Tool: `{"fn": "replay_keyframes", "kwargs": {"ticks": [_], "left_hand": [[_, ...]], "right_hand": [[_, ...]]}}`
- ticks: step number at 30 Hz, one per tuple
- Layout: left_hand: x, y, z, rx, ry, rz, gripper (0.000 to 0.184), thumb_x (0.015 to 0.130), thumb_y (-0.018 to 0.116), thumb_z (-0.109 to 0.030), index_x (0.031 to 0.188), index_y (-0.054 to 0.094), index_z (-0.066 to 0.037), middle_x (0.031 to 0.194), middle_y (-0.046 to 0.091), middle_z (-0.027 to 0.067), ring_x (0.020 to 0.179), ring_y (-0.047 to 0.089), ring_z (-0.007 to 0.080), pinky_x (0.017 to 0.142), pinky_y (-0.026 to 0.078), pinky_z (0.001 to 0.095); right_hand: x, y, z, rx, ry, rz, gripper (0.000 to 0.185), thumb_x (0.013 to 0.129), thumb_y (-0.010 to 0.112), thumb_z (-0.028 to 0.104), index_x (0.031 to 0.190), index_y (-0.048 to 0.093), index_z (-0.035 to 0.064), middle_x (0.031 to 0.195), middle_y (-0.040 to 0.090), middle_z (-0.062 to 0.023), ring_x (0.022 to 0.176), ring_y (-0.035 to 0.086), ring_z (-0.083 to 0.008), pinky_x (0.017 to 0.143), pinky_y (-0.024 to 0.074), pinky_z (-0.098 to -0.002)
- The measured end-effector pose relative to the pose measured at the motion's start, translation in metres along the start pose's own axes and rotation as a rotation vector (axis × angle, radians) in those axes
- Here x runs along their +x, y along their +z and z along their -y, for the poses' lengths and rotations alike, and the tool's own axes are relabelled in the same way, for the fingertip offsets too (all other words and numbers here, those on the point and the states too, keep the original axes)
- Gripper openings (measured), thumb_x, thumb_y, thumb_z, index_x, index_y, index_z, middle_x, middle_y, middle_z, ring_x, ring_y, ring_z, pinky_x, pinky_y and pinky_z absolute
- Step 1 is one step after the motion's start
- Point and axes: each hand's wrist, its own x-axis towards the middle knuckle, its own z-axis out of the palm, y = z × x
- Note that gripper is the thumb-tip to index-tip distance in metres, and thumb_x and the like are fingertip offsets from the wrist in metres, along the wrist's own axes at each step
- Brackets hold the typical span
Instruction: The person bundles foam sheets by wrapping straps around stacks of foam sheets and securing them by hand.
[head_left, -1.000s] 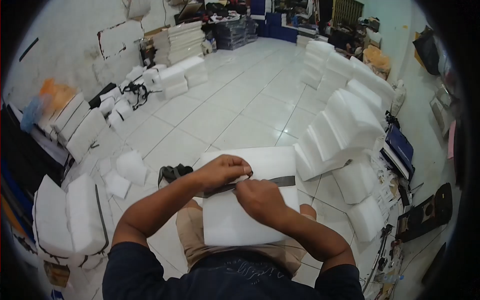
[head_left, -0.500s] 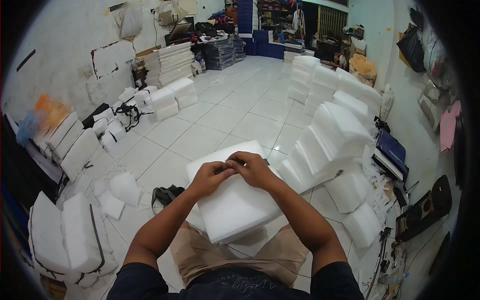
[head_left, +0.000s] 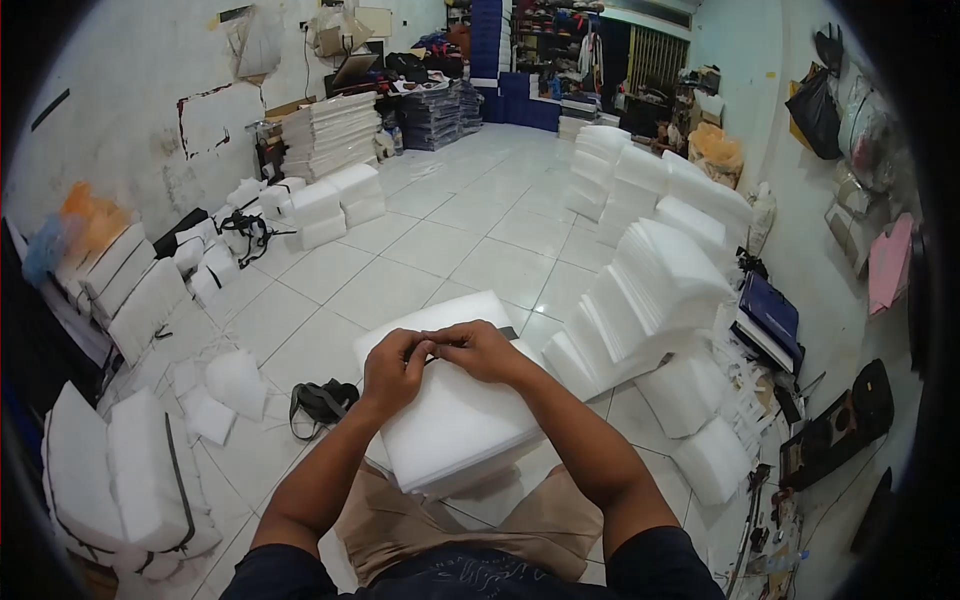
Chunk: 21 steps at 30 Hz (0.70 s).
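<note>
The white foam stack (head_left: 455, 425) is directly in front of the person, above and between the 2 knees, turned at a slant; what bears it from below cannot be made out. A black strap (head_left: 510, 333) crosses its top, its flat end section showing just beyond the right hand (head_left: 482, 352). The left hand (head_left: 396, 370) meets the right over the strap, fingertips touching; each grip is pinched together on the strap, though the fingers hide how much either holds. On the tiled floor (head_left: 395, 262), a black bag (head_left: 327, 402) lies near the left forearm, with loose foam pieces (head_left: 238, 384) farther left. A strapped foam bundle (head_left: 150, 470) sits at the far left, and leaning foam sheets (head_left: 660, 290) fan out to the right of the stack.
</note>
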Motion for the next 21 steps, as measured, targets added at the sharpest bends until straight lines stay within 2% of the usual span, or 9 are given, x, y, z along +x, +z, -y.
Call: {"fn": "replay_keyframes", "kwargs": {"ticks": [4, 6, 7, 10, 12, 15, 16, 18, 21], "left_hand": [[0.009, -0.013, -0.008, 0.423, 0.142, 0.218, 0.013, 0.09, 0.061, -0.021, 0.09, 0.065, -0.008, 0.085, 0.064, 0.0118, 0.072, 0.064, 0.0303, 0.064, 0.052, 0.0363], [0.017, -0.023, -0.011, 0.46, 0.198, 0.265, 0.014, 0.089, 0.062, -0.022, 0.088, 0.064, -0.008, 0.083, 0.064, 0.0116, 0.072, 0.063, 0.0311, 0.064, 0.051, 0.0385], [0.017, -0.025, -0.011, 0.504, 0.263, 0.311, 0.015, 0.089, 0.062, -0.023, 0.086, 0.062, -0.007, 0.08, 0.063, 0.0114, 0.071, 0.063, 0.0319, 0.064, 0.051, 0.0406], [0.009, -0.008, -0.01, 0.539, 0.279, 0.05, 0.014, 0.087, 0.062, -0.02, 0.082, 0.06, -0.007, 0.075, 0.06, 0.0104, 0.071, 0.062, 0.0332, 0.065, 0.051, 0.043], [0.004, -0.001, 0.003, 0.566, 0.247, 0.065, 0.015, 0.088, 0.062, -0.019, 0.087, 0.064, -0.005, 0.081, 0.064, 0.0132, 0.072, 0.064, 0.0303, 0.067, 0.051, 0.0388], [0.01, -0.003, 0.013, -0.358, -0.387, 0.219, 0.028, 0.095, 0.057, -0.023, 0.104, 0.066, 0.002, 0.096, 0.067, 0.0079, 0.086, 0.061, 0.011, 0.076, 0.05, 0.0261], [0.015, -0.013, -0.017, -0.267, -0.516, 0.247, 0.031, 0.095, 0.056, -0.026, 0.104, 0.066, 0.003, 0.097, 0.067, 0.0063, 0.09, 0.06, 0.0118, 0.079, 0.048, 0.0252], [0.021, -0.006, -0.009, -0.29, -0.47, 0.252, 0.033, 0.095, 0.056, -0.027, 0.103, 0.066, 0.003, 0.097, 0.067, 0.0069, 0.088, 0.059, 0.0118, 0.078, 0.047, 0.026], [0.024, -0.006, -0.011, -0.345, -0.495, 0.293, 0.034, 0.095, 0.056, -0.028, 0.103, 0.066, 0.003, 0.095, 0.067, 0.0071, 0.084, 0.059, 0.0117, 0.076, 0.047, 0.0263]], "right_hand": [[-0.006, -0.001, -0.001, -0.166, 0.005, -0.051, 0.023, 0.086, 0.068, 0.014, 0.105, 0.069, 0.002, 0.098, 0.069, -0.0119, 0.092, 0.066, -0.0226, 0.083, 0.0526, -0.0316], [-0.01, 0.009, 0.006, -0.695, -0.301, -0.146, 0.017, 0.083, 0.069, 0.018, 0.092, 0.067, 0.0044, 0.09, 0.063, -0.0099, 0.087, 0.062, -0.0286, 0.077, 0.052, -0.0375], [-0.008, 0.014, 0.002, -0.689, -0.391, -0.209, 0.012, 0.077, 0.066, 0.014, 0.083, 0.064, 0.0038, 0.084, 0.057, -0.0112, 0.083, 0.058, -0.0316, 0.074, 0.0502, -0.0405], [-0.003, 0.009, 0.002, -0.674, -0.314, -0.194, 0.014, 0.079, 0.065, 0.016, 0.085, 0.065, 0.0043, 0.086, 0.059, -0.0106, 0.087, 0.058, -0.0311, 0.076, 0.0499, -0.0407], [-0.004, 0.012, 0.001, -0.707, -0.288, -0.211, 0.014, 0.079, 0.067, 0.015, 0.086, 0.065, 0.0033, 0.085, 0.061, -0.0112, 0.084, 0.06, -0.0306, 0.074, 0.0506, -0.0397], [-0.008, 0.011, 0.004, -0.513, -0.098, -0.307, 0.016, 0.08, 0.069, 0.01, 0.092, 0.063, 0.0009, 0.081, 0.063, -0.0109, 0.074, 0.062, -0.0239, 0.068, 0.0508, -0.0341], [-0.011, 0.007, 0.011, -0.376, -0.005, -0.297, 0.018, 0.08, 0.069, 0.008, 0.095, 0.062, 0.0001, 0.079, 0.063, -0.0105, 0.071, 0.061, -0.0215, 0.067, 0.0506, -0.0322], [-0.013, 0.001, -0.001, -0.373, -0.23, -0.227, 0.018, 0.079, 0.07, 0.009, 0.094, 0.062, 0.0022, 0.084, 0.064, -0.0129, 0.077, 0.064, -0.0254, 0.068, 0.0508, -0.0346], [-0.02, 0.003, 0.009, -0.446, -0.29, -0.234, 0.02, 0.078, 0.073, 0.013, 0.091, 0.062, 0.0032, 0.086, 0.064, -0.0126, 0.078, 0.064, -0.0265, 0.07, 0.0511, -0.0356]]}}
